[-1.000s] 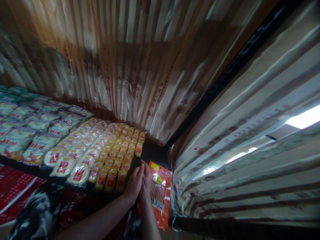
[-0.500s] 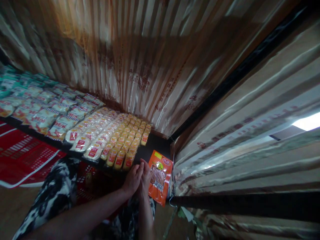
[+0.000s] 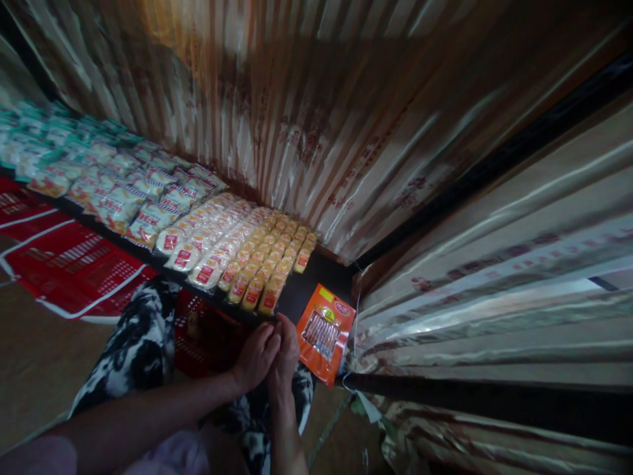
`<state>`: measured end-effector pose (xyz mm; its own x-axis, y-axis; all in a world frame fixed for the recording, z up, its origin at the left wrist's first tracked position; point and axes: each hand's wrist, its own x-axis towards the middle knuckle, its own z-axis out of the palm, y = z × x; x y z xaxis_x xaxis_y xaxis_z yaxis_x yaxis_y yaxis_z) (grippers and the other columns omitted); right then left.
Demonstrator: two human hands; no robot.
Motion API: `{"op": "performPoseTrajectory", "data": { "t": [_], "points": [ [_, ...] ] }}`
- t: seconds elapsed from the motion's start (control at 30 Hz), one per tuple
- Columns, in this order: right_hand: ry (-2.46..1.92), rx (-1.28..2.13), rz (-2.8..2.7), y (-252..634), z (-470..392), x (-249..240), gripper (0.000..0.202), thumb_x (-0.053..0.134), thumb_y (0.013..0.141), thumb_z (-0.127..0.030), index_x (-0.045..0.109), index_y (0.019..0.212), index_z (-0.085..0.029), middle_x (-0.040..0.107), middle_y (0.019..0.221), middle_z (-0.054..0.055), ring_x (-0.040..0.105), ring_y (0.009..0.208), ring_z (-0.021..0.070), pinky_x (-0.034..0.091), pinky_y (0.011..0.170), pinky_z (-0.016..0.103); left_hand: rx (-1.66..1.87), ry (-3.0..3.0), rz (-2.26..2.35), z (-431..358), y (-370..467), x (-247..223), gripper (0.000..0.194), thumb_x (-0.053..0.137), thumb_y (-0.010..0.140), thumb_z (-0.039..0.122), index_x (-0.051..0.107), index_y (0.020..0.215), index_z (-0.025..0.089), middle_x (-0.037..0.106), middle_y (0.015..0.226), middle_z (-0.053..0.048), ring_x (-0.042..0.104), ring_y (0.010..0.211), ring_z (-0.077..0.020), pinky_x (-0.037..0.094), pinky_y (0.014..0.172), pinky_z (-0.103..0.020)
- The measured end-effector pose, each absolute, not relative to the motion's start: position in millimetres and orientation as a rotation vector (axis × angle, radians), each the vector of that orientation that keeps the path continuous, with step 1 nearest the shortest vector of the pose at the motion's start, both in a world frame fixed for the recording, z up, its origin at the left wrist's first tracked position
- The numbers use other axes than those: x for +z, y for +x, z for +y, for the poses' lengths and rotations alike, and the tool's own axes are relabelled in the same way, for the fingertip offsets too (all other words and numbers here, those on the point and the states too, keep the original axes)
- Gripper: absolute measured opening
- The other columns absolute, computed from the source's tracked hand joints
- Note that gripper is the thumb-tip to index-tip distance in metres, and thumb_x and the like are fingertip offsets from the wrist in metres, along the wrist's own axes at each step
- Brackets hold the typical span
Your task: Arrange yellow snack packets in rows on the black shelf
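Observation:
My left hand (image 3: 255,357) and my right hand (image 3: 285,349) are pressed together at the front edge of the black shelf (image 3: 302,276). Both have curled fingers, and anything between them is hidden. Just right of my right hand lies an orange packet (image 3: 326,334) with a clear window showing thin reddish-brown sticks. Beyond my fingers, small yellow wrapped cakes (image 3: 268,264) stand in tight rows. Left of these are rows of round white wrapped snacks (image 3: 204,244) with red labels.
White-and-blue snack bags (image 3: 143,204) and green bags (image 3: 44,135) fill the shelf's left part. Printed plastic sheeting (image 3: 306,125) hangs behind, with more on the right beside a dark frame bar (image 3: 475,178). Red baskets (image 3: 74,260) stand below, near my patterned trouser leg (image 3: 136,343).
The view has turned a little left and down, so the shelf goods appear farther right and higher. My hands remain together by the shelf edge, slightly farther from the orange packet.

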<state>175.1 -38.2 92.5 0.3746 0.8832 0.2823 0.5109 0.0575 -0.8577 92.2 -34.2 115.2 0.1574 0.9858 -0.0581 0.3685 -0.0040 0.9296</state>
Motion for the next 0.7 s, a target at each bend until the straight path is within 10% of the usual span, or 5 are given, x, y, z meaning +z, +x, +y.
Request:
{"op": "performPoseTrajectory", "data": {
  "t": [0.7],
  "points": [
    [-1.411, 0.203, -1.560, 155, -81, 64, 0.027, 0.039, 0.090, -0.014, 0.062, 0.103, -0.019, 0.066, 0.099, 0.009, 0.059, 0.101, 0.0190, 0.049, 0.087, 0.038, 0.680, 1.756, 1.188, -71, 52, 94, 0.034, 0.032, 0.088, 0.029, 0.063, 0.100, 0.021, 0.069, 0.095, -0.006, 0.061, 0.096, -0.0173, 0.047, 0.093, -0.029]
  ]
}}
